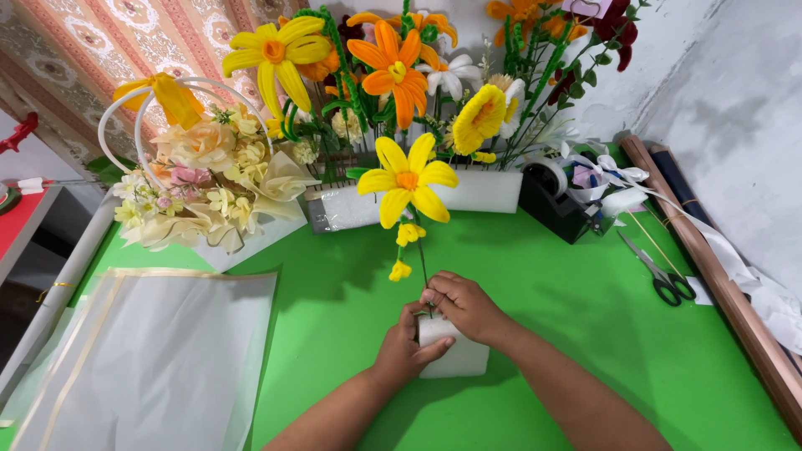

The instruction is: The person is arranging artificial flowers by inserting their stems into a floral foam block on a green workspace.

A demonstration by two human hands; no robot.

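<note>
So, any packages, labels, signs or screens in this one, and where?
No screens, signs or printed packages show.
Tag: top edge, among the flowers; small pale pink card with a heart outline.
Wrapping sheets: lower left on the green table; translucent white, gold-edged.
Paper rolls: right edge; long, brown and dark blue.

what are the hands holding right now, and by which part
The right hand pinches the yellow flower low on its stem, at the white foam block. The left hand grips that block's left side.

Scissors (pixel 666 271), tape dispenser (pixel 555 200), flower basket (pixel 196 171), translucent wrapping sheets (pixel 150 359).
</note>
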